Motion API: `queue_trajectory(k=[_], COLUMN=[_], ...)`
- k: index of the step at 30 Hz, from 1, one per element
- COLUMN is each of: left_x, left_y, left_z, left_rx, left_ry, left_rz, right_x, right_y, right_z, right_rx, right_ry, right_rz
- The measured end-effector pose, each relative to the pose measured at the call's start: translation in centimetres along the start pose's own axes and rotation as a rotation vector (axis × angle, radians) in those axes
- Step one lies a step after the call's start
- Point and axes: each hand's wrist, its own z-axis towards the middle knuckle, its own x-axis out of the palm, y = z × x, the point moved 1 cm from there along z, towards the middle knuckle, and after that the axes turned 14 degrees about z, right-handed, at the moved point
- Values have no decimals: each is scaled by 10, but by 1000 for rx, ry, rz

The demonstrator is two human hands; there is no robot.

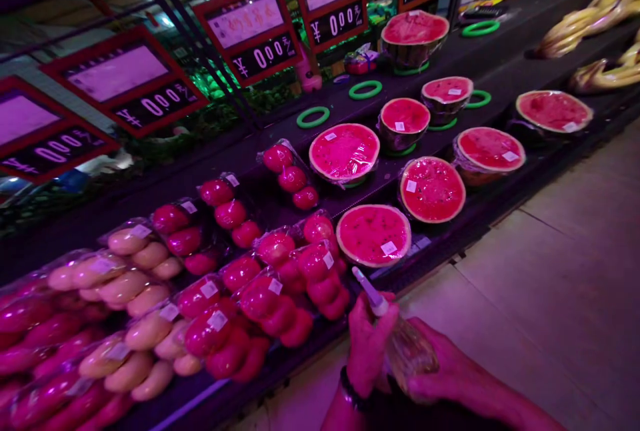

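Note:
Both of my hands hold a see-through, bottle-like object [407, 349] with a narrow pale end that points up and left. My left hand [369, 336], with a dark bracelet at the wrist, is closed around its upper part, just below the pale end. Lower down, my right hand [437, 361] wraps the wider, brownish, streaked body. Dim light leaves its exact kind unclear. Just beyond the pale tip lies a wrapped watermelon half [374, 236] with a white label. Left of my hands sit bagged red fruits [320, 274], also labelled.
More cut watermelons [433, 189] stand along the dark tiered shelf, some on green rings [313, 116]. Bagged pale fruits [150, 331] lie at the left, bananas [590, 24] at the far right. Price signs [250, 30] line the back. Tiled floor [565, 264] runs along the right.

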Motion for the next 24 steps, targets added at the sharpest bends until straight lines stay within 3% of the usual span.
queue_trajectory(k=[8, 13, 17, 20, 24], left_x=[5, 18, 15, 3, -15], left_y=[11, 29, 38, 30, -3], left_z=[-7, -22, -19, -5, 25], left_rx=[-187, -188, -144, -137, -135], left_ry=[-150, -153, -151, -164, -211], left_rz=[-108, -17, 39, -37, -128], right_x=[-10, -22, -36, -33, -9], right_y=[9, -25, -44, -29, 16], right_z=[-2, -1, 16, 32, 49], right_rx=[43, 126, 120, 105, 32], right_ry=[52, 33, 24, 91, 168], right_rz=[-110, -4, -47, -81, -26])
